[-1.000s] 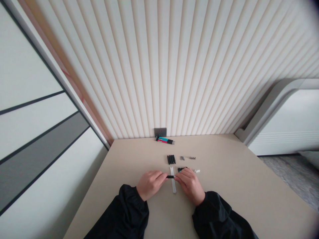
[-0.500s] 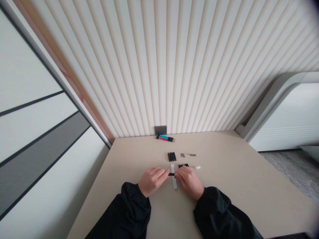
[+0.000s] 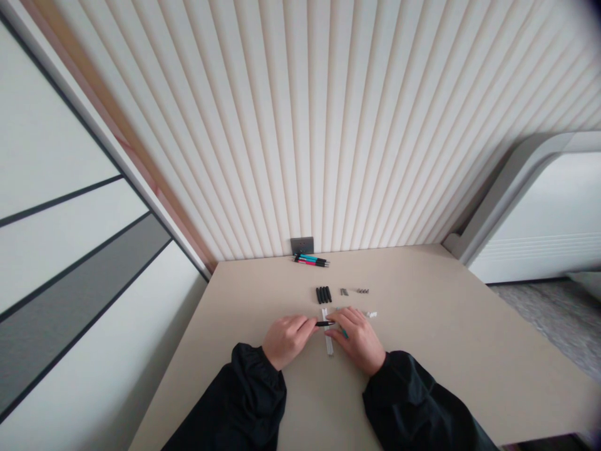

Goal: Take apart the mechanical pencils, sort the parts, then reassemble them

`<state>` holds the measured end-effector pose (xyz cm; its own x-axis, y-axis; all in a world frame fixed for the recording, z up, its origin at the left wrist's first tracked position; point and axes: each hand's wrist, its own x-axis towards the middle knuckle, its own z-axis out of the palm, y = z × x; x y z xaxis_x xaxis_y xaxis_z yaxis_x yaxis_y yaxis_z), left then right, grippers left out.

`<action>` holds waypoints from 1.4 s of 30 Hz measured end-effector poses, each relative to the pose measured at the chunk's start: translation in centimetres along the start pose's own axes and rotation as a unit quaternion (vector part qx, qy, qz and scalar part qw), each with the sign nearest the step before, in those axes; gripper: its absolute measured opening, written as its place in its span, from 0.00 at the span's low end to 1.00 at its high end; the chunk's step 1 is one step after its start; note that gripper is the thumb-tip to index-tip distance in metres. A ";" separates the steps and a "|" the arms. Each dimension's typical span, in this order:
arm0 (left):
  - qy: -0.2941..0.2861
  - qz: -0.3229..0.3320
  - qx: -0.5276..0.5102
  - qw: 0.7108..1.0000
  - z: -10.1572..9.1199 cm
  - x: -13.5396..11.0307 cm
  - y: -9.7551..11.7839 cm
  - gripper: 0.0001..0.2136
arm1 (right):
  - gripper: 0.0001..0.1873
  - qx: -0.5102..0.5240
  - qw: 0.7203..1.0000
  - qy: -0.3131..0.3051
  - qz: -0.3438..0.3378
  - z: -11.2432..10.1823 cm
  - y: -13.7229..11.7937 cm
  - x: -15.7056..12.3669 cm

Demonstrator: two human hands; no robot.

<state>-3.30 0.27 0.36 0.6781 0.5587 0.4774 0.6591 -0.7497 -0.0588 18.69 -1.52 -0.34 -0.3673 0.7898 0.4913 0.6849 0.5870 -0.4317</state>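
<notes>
My left hand [image 3: 288,341] pinches a black pen grip [image 3: 322,324] that lies level and points right, with a silvery tip at its right end. My right hand [image 3: 357,341] is close to that tip, its thumb and forefinger a little apart around it. A blue pen barrel [image 3: 344,333] shows in part between the right fingers; the rest of it is hidden by the hand. Below both hands lie several thin white refills [image 3: 329,346]. Several black pen grips [image 3: 323,294] stand in a row just behind them.
Small metal tips [image 3: 344,292] and springs [image 3: 363,290] lie behind my right hand, with small white parts [image 3: 371,314] to its right. Assembled pens [image 3: 310,260] rest at the table's back edge [image 3: 375,249], below a wall socket [image 3: 302,245].
My right fingertips have parted from the end of the black grip, and a silvery tip now shows there. A blue barrel has come into sight in my right hand.
</notes>
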 end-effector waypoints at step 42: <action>-0.018 -0.015 -0.002 1.000 0.3 0.0 0.3 0.08 | 0.07 0.058 0.998 -0.017 0.026 1.1 0.7 -0.3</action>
<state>-3.02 0.20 0.09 0.6688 0.5936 0.4476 0.6786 -0.7334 -0.0412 18.58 -1.15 -1.56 -0.3549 0.8245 0.4408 0.6267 0.5597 -0.5422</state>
